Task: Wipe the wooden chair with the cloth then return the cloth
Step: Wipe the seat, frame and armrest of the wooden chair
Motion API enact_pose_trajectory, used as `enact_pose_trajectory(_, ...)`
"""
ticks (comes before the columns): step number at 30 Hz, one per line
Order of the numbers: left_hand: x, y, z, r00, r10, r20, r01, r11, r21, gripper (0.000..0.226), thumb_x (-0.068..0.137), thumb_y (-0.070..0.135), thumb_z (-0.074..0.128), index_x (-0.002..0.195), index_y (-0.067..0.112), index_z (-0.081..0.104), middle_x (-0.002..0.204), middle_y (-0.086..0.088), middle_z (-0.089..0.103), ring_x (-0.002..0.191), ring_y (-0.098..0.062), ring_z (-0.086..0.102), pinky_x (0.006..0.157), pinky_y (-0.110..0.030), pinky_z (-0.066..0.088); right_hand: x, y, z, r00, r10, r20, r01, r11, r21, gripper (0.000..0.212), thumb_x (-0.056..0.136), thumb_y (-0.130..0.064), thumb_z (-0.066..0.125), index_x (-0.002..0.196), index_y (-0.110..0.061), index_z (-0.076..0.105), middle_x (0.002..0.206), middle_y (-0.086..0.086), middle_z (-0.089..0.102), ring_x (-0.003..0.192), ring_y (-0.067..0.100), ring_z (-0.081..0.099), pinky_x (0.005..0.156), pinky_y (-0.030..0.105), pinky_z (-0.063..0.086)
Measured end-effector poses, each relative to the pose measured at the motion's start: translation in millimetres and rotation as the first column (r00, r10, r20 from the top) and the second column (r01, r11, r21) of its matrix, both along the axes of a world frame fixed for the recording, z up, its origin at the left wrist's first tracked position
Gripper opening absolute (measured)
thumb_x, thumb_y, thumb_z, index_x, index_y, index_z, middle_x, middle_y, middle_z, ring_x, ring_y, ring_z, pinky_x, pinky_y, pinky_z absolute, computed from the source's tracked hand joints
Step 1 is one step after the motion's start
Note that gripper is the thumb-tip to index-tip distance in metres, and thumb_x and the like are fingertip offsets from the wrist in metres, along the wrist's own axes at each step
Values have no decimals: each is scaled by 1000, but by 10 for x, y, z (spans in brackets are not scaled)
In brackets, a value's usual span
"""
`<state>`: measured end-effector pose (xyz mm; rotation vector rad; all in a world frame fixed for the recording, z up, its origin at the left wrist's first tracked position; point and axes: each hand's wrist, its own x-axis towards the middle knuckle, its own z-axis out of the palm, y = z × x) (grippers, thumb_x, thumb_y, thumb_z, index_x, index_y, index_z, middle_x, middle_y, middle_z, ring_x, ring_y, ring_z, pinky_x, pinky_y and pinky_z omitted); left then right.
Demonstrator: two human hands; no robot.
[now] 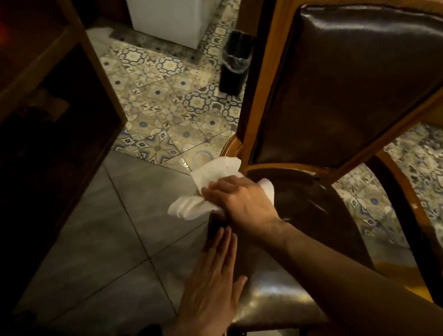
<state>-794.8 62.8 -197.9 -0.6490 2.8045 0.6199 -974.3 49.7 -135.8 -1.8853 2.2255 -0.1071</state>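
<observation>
The wooden chair fills the right half of the head view, with an orange-brown frame and dark brown leather on back and seat. My right hand presses a crumpled white cloth onto the back left corner of the seat, where the backrest post meets it. Part of the cloth hangs off the seat edge. My left hand lies flat, fingers together, on the left edge of the seat nearer to me and holds nothing.
A dark wooden shelf unit stands close on the left. A black waste bin with a liner sits on the patterned floor tiles behind the chair. A white cabinet is at the top. Grey floor tiles lie between shelf and chair.
</observation>
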Motion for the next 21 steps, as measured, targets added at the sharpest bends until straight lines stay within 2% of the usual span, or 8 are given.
enact_pose_trajectory(1,-32,34,11,999,30,-16,-31,1000,-3,74,90,57,38,147,10,41,157,-12,33,145,-25,29,122,-35,2,-24,-9,-113,998,62,3,-62,996,56,57,87,-20,70,141,-23,53,143,3,55,134,27,44,103,52,39)
enact_pose_trajectory(3,-62,77,-25,997,63,-45,-65,997,-47,69,90,53,37,143,9,47,154,-13,37,144,-26,31,119,-35,3,-99,41,-273,990,140,31,-143,981,128,65,89,-28,65,149,-29,40,155,-1,41,145,25,29,110,53,30)
enact_pose_trajectory(6,-63,103,-91,995,79,-56,-82,995,-59,68,98,52,32,152,12,32,163,-10,22,151,-24,16,117,-36,5,-277,178,-360,968,243,57,-247,964,101,68,96,-42,49,156,-32,22,163,-5,23,151,20,13,117,49,14)
enact_pose_trajectory(9,-60,105,-106,992,83,-97,-91,992,-89,69,102,52,30,157,13,18,167,-5,7,154,-17,-1,120,-34,-1,-432,187,-371,941,334,59,-339,933,124,71,97,-37,47,158,-33,11,165,-7,13,152,17,0,121,49,6)
enact_pose_trajectory(16,-54,140,-190,993,91,-71,-99,988,-121,69,104,49,23,159,11,7,167,-10,-5,153,-19,-8,122,-38,-1,-461,139,-447,925,371,77,-377,921,99,68,98,-36,47,158,-30,15,165,-6,13,152,17,-4,121,46,3)
enact_pose_trajectory(21,-85,215,-181,985,147,-86,-158,978,-136,70,102,49,26,158,9,12,167,-12,1,154,-21,-2,123,-38,-2,-417,167,-505,931,362,46,-365,929,65,70,99,-26,54,158,-30,16,165,-7,15,152,18,-1,122,49,11)
